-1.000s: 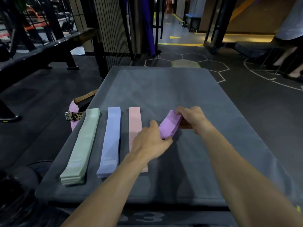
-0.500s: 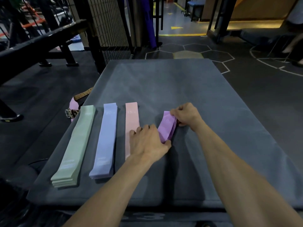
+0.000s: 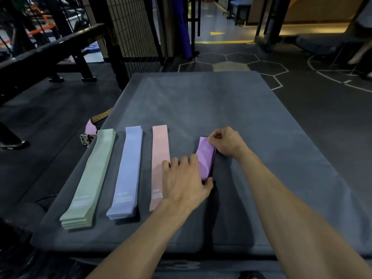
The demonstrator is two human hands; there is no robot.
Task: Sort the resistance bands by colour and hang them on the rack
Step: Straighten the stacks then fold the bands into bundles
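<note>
Hands (image 3: 203, 164) over half-hidden purple band (image 3: 205, 158)

Four band stacks (image 3: 128, 174) lie side by side on the mat (image 3: 221, 109).

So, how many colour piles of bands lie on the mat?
4, left to right: green, blue, pink, and purple held by both hands. Bands per pile unclear.
</note>
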